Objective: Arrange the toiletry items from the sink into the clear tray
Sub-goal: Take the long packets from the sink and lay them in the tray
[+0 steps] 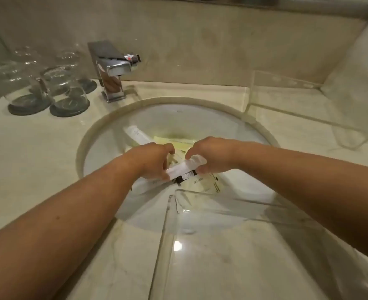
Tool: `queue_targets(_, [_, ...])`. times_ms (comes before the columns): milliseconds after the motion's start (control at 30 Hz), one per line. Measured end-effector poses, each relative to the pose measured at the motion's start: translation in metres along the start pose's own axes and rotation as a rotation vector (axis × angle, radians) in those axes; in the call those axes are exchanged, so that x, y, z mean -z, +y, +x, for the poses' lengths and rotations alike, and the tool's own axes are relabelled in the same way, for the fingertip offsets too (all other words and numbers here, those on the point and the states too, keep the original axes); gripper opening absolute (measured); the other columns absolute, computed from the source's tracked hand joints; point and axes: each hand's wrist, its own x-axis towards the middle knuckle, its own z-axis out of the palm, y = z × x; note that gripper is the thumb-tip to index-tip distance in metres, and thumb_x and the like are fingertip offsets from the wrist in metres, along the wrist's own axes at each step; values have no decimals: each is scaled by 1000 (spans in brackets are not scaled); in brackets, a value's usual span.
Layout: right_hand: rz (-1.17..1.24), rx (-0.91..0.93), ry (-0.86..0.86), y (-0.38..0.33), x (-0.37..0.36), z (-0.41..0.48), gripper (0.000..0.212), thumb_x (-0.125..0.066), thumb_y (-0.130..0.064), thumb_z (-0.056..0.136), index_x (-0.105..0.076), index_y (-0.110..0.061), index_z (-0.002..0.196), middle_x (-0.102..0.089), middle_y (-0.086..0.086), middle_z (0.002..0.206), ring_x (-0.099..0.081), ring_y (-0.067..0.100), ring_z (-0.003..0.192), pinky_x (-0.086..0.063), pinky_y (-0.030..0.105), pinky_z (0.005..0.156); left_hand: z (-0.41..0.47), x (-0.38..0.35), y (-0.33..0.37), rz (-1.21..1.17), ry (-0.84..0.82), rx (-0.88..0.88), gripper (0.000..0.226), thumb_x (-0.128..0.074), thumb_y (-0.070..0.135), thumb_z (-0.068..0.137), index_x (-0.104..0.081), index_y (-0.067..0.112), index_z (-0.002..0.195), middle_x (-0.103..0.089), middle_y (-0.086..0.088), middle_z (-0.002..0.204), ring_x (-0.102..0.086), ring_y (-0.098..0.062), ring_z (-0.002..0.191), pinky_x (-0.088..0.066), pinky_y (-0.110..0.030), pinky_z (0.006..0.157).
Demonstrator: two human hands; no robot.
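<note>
Both hands, left (155,162) and right (211,155), pinch a long white wrapped packet (185,169) by its ends.

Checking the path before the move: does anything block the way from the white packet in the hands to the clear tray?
Nothing visible: left hand and right hand hold the white packet over the sink, and the clear tray sits close by.

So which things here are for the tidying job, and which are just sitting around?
For the job: left hand, right hand, the white packet both hands hold, yellow packets and long white tube lying in the sink, near clear tray.

Just sitting around: glasses, tap, second clear tray by the wall.
</note>
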Motion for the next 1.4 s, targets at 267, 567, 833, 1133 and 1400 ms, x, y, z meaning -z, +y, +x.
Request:
queue_targets(267, [-58, 8, 27, -5, -4, 10, 44, -71, -37, 89, -60, -31, 131, -50, -7, 103, -54, 18, 106, -42, 31, 79, 3, -4, -4, -161, 39, -25, 77, -75, 19, 81, -36, 27, 147, -65, 13, 89, -61, -7, 82, -48, -25, 68])
queue_targets(567, [142, -156, 158, -12, 9, -11, 12, -67, -22, 91, -56, -26, 93, -60, -4, 92, -58, 20, 87, -44, 29, 67, -14, 20, -7, -345, 187, -144, 63, -75, 27, 86, -46, 30, 143, -69, 9, 91, -67, -7, 83, -54, -24, 71])
queue_targets(833, [201, -338, 318, 1, 17, -52, 10, -67, -23, 93, -58, -26, 92, -57, -9, 82, -55, 10, 72, -39, 23, 57, 9, 45, -57, -170, 305, 9, 46, -55, 10, 97, -50, 30, 138, -65, 8, 127, -61, -15, 112, -52, -33, 88])
queue_targets(1133, [285, -453, 433, 14, 15, -87, 9, -70, -25, 92, -61, -25, 94, -61, -4, 90, -54, 17, 80, -35, 25, 62, 30, 18, -58, 105, 56, 62, 62, -62, 21, 87, -41, 49, 138, -56, 10, 122, -53, -24, 108, -51, -42, 94])
queue_targets(1400, [390, -456, 496, 3, 15, -104, 8, -71, -30, 91, -63, -28, 94, -57, -16, 84, -53, 1, 74, -34, 18, 59, 26, 18, -62, 118, 101, 26, 56, -69, 30, 85, -48, 44, 135, -62, 17, 99, -57, -20, 99, -46, -33, 83])
